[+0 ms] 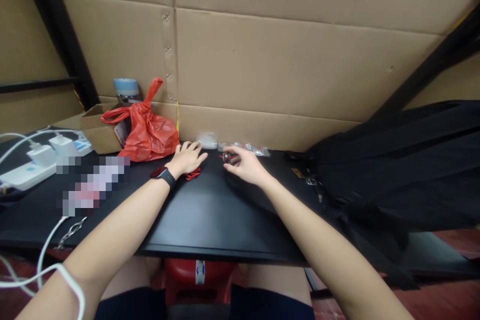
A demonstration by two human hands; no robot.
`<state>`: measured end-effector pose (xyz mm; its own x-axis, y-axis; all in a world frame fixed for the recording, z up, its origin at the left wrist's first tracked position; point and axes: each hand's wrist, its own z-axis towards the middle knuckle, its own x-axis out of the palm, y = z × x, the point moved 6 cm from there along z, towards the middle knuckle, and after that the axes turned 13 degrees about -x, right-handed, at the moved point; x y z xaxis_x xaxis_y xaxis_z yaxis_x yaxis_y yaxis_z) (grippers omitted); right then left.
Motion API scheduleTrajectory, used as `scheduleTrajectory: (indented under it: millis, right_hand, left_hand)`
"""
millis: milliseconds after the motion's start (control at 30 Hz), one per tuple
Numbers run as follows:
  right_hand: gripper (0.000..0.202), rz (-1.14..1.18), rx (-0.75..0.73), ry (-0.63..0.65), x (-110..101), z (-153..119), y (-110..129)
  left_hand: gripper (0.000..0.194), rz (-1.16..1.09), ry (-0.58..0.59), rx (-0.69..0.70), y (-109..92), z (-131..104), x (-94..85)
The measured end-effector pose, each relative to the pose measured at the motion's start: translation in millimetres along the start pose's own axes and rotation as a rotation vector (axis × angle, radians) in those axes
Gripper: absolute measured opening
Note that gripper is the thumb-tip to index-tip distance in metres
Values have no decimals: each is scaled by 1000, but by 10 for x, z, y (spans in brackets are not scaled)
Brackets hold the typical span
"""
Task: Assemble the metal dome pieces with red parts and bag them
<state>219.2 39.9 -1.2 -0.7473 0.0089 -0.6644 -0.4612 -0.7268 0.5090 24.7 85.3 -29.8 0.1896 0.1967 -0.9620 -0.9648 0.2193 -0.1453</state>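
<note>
My left hand [186, 158], with a dark watch on its wrist, lies on the black table with its fingers spread and nothing in them. Close beside its palm is a small pile of red cords [193, 174]. The fingers of my right hand [246, 165] are curled around a small, round, dark see-through object [226, 158] with a bit of red on it; its exact kind is too small to make out. Just beyond my hands, along the back wall, are a whitish plastic packet [207, 140] and flat clear packets [258, 150] with small pieces inside.
A knotted red plastic bag [150, 132], a cardboard box [101, 129] and a blue-lidded bottle [126, 87] stand at the back left. At the left edge lies a white power strip [28, 174] with cables. A black bag [405, 170] covers the right side, with keys [311, 181] beside it.
</note>
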Motion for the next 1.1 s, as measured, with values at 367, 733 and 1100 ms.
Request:
scheduleTrajectory:
  millis: [367,733,1100]
  right_hand:
    - [43,48,9,-12,0,3,-2]
    - [39,-7,-24,-92,-207,14,58]
    - [36,-205,-92,-36,-389,4,31]
  left_hand:
    - [59,-13,41,18,-6,27,88]
    - [37,-65,-278,221,-160,-170,-395]
    - [9,-247,-99,426,-628,-463,-278]
